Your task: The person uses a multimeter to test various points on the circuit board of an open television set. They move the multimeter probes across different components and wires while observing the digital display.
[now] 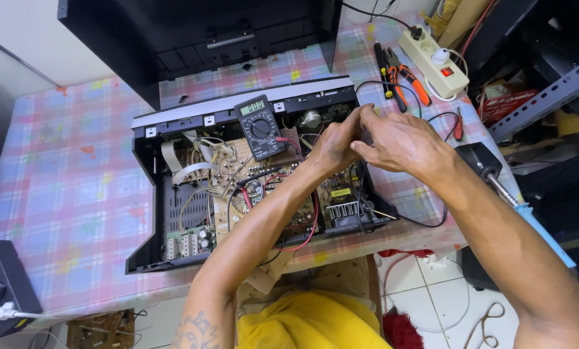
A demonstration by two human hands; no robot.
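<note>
Left hand (334,145) and right hand (396,139) pressed together over opened amplifier (237,194); each grip curled, contents hidden. Multimeter (260,127) beside.

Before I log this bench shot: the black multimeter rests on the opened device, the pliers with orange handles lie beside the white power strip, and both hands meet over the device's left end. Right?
Nearly. In the head view both hands, left hand and right hand, meet over the right end of the opened device, not the left. The multimeter on it and the pliers beside the power strip are as stated.
</note>
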